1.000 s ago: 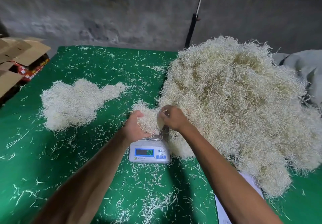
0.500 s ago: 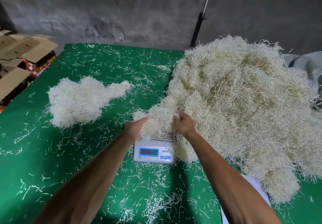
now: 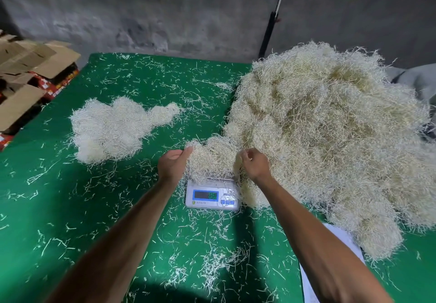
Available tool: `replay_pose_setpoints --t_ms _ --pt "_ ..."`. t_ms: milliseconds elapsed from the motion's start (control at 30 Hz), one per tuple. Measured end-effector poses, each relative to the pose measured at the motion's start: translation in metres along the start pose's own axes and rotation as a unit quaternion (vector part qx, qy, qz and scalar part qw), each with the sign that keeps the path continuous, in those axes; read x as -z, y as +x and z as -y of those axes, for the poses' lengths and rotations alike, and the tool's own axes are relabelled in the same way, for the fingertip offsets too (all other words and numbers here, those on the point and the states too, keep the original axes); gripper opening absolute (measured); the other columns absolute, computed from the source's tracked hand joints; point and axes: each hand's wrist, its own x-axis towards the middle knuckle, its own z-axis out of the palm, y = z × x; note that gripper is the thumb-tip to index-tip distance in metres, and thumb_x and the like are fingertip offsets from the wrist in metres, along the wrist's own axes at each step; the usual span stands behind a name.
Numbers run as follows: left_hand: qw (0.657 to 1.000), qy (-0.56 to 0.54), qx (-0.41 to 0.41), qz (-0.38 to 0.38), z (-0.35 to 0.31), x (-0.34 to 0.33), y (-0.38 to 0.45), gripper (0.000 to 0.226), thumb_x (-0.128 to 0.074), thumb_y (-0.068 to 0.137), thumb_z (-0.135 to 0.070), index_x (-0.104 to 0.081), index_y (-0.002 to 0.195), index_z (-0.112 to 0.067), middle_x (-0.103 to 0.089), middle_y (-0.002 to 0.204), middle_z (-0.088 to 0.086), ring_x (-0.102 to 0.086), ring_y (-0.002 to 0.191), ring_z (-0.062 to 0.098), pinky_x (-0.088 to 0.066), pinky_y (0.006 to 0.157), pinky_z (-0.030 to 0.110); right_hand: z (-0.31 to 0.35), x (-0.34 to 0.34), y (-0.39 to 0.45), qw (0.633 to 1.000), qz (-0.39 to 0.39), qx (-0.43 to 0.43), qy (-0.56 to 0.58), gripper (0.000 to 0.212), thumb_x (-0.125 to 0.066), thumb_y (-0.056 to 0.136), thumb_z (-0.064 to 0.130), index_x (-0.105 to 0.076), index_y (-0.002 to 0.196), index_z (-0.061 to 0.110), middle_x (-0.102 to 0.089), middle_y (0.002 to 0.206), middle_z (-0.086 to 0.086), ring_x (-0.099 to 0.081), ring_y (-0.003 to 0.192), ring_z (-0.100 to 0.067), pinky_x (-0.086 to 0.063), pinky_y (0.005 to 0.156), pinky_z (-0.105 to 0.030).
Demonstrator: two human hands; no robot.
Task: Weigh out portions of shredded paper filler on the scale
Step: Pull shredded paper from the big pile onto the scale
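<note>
Green covering spreads over the counter, littered nearest the camera with stray paper strands, and a white sheet shows at the near right edge. Beyond the strands sits a small white scale with a lit blue display facing the camera. A clump of shredded paper filler rests on its platform. The left hand presses flat against the clump's left side, fingers straight. The right hand is curled at the clump's right side, pinching a tuft of strands. Just beside the scale to the right rises the big heap of filler, touching the clump. A smaller weighed-looking pile lies well apart to the left. Farther left, open cardboard boxes stand off the counter, and a dark pole leans against the grey wall.
</note>
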Motion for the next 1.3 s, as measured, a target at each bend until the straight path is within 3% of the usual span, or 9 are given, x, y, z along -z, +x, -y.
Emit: replay_pose_setpoints --t_ms 233,400,600,700,833,933,1067,1200,1300 --pt "0.999 -0.038 0.019 0.020 -0.003 0.008 -0.010 0.037 -0.075 0.089 -0.039 -0.072 0.103 -0.004 -0.071 0.089 -0.001 -0.067 0.078 0.016 -0.051 0.058 0.015 0.006 -0.008 -0.012 1.000 0.003 -0.018 0.014 0.053 -0.053 0.105 0.036 -0.045 0.146 0.003 -0.051 0.149 -0.019 -0.052 0.134 -0.034 -0.042 0.112 -0.047" --pt "0.998 -0.047 0.039 0.033 -0.006 0.012 -0.009 0.046 -0.073 0.091 -0.040 -0.069 0.103 0.004 -0.066 0.092 0.013 -0.057 0.081 0.018 -0.041 0.061 0.023 0.009 -0.007 -0.009 1.000 -0.009 -0.021 -0.001 0.054 -0.054 0.105 0.039 -0.047 0.145 0.003 -0.052 0.149 -0.018 -0.054 0.132 -0.033 -0.044 0.111 -0.047" --pt "0.997 -0.019 0.069 0.005 -0.002 0.005 0.006 0.056 -0.075 0.087 -0.046 -0.064 0.107 0.006 -0.049 0.063 -0.009 -0.045 0.056 0.011 -0.051 0.058 0.032 0.012 -0.007 0.009 0.999 -0.031 -0.017 0.003 0.055 -0.054 0.104 0.041 -0.048 0.144 0.003 -0.055 0.146 -0.017 -0.058 0.128 -0.031 -0.046 0.108 -0.045" --pt "0.994 -0.008 0.112 -0.011 -0.007 -0.003 0.014 0.079 -0.077 0.083 -0.054 -0.051 0.137 -0.004 -0.059 0.101 -0.001 -0.063 0.090 0.018 -0.057 0.091 0.048 0.012 -0.015 0.020 0.998 -0.060 -0.020 -0.007 0.051 -0.055 0.103 0.042 -0.056 0.136 0.004 -0.067 0.130 -0.016 -0.068 0.104 -0.026 -0.056 0.093 -0.040" --pt "0.992 0.005 0.122 -0.015 -0.006 -0.014 0.027 0.088 -0.076 0.083 -0.055 -0.040 0.146 -0.006 -0.062 0.118 0.013 -0.065 0.104 0.026 -0.057 0.093 0.050 0.011 -0.028 0.030 0.996 -0.079 -0.036 -0.015 0.049 -0.054 0.102 0.049 -0.064 0.128 0.008 -0.072 0.088 -0.006 -0.066 0.063 -0.012 -0.061 0.062 -0.036" --pt "0.993 0.028 0.115 0.014 -0.008 -0.027 0.036 0.090 -0.071 0.084 -0.061 -0.039 0.147 -0.006 -0.063 0.108 0.007 -0.065 0.094 0.019 -0.061 0.081 0.043 0.013 -0.041 0.035 0.999 -0.035 -0.038 -0.004 0.045 -0.051 0.104 0.047 -0.063 0.128 0.010 -0.066 0.077 0.003 -0.066 0.061 -0.012 -0.057 0.057 -0.031" --pt "0.981 0.038 0.161 0.101 -0.009 -0.057 0.041 0.115 -0.068 0.075 -0.078 -0.020 0.159 -0.017 -0.027 0.163 0.013 -0.038 0.143 0.032 -0.038 0.111 0.048 0.020 -0.061 0.033 0.978 0.140 -0.049 0.146 0.041 -0.051 0.107 0.033 -0.051 0.140 0.010 -0.056 0.072 -0.003 -0.051 0.049 -0.012 -0.050 0.047 -0.026" --pt "0.968 -0.008 0.222 0.119 -0.022 -0.064 0.052 0.139 -0.075 0.053 -0.087 -0.019 0.158 -0.015 -0.025 0.163 0.014 -0.036 0.145 0.035 -0.034 0.114 0.054 0.025 -0.055 0.039 0.955 0.146 -0.035 0.256 0.018 -0.055 0.105 0.022 -0.061 0.114 0.007 -0.048 0.062 0.004 -0.040 0.047 -0.011 -0.036 0.044 -0.024" --pt "0.948 -0.076 0.201 0.233 -0.031 -0.058 0.051 0.113 -0.083 0.063 -0.071 -0.036 0.151 -0.018 -0.037 0.158 0.014 -0.053 0.134 0.024 -0.048 0.109 0.043 0.023 -0.044 0.046 0.958 0.136 -0.038 0.249 0.023 -0.055 0.105 0.016 -0.062 0.124 0.007 -0.048 0.060 0.006 -0.038 0.045 -0.009 -0.033 0.043 -0.023"
